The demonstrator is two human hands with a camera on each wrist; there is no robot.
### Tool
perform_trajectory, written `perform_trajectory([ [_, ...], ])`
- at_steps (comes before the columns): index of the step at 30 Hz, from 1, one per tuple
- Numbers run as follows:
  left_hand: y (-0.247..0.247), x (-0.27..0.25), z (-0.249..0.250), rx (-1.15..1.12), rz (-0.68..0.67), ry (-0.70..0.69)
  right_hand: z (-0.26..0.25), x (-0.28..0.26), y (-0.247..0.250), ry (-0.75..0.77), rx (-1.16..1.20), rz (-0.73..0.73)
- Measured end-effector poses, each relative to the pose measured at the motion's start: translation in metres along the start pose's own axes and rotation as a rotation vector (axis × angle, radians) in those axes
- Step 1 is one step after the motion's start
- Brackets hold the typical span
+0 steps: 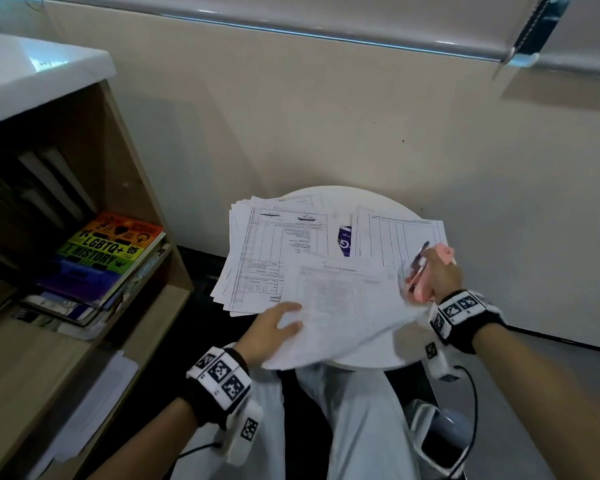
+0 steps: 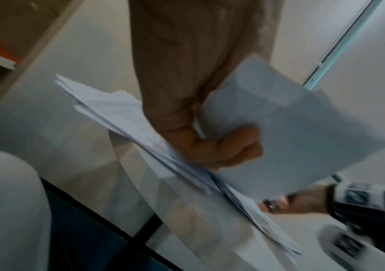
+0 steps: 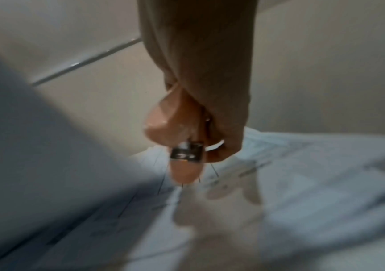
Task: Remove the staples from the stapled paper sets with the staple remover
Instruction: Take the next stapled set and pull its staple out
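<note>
Your left hand (image 1: 272, 329) pinches the near-left corner of a paper set (image 1: 347, 306), thumb on top and fingers curled beneath, as the left wrist view shows. The set lies low in the centre of the head view, over the near rim of the round white table (image 1: 371, 362). Its long axis runs from your left hand at lower centre up toward the right of the frame, where your right hand (image 1: 442, 275) waits. That hand is closed around the pink staple remover (image 1: 421, 271); the right wrist view shows its metal tip pointing down at the sheets. So the far-right end of the set lies just beside the remover, and your right hand is plainly the nearer one to it.

The blur hides the staple itself; I cannot tell which corner carries it. Judging by the grip, you probably need the stapled corner turned toward the remover's tip. More paper stacks (image 1: 274, 247) lie beyond, at upper centre of the table.
</note>
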State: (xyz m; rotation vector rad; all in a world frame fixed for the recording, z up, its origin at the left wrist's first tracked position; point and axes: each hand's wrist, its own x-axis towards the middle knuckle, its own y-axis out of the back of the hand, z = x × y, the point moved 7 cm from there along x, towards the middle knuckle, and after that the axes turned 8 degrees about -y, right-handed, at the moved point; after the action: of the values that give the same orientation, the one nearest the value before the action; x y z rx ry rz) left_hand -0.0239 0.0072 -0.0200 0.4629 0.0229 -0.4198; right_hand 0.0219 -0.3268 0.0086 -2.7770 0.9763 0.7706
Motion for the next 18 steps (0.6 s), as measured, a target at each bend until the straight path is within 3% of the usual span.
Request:
perform_trajectory([
  [3,-0.031,-0.012,-0.005,-0.068,-0.186,0.136,-0.033,-0.008,0.003,0.212,-0.097,0.106],
  [5,-0.035,-0.016,0.000,0.098,-0.284,0.121,-0.044,-0.013,-0.008,0.234,-0.251,0.023],
  [7,-0.023,-0.015,0.006,0.378,-0.225,0.096,-0.039,-0.024,-0.028,0.148,-0.458,-0.157],
  [11,0.001,0.005,0.033,0.659,0.084,-0.027,-0.010,-0.070,-0.081,0.072,-0.750,-0.481],
  [14,-0.004,0.031,0.026,0.722,0.005,-0.046,0.022,-0.091,-0.116,0.118,-0.934,-0.546],
  [18,-0.010,0.049,0.005,0.818,-0.141,0.004,0.049,-0.092,-0.142,0.262,-1.076,-0.463],
])
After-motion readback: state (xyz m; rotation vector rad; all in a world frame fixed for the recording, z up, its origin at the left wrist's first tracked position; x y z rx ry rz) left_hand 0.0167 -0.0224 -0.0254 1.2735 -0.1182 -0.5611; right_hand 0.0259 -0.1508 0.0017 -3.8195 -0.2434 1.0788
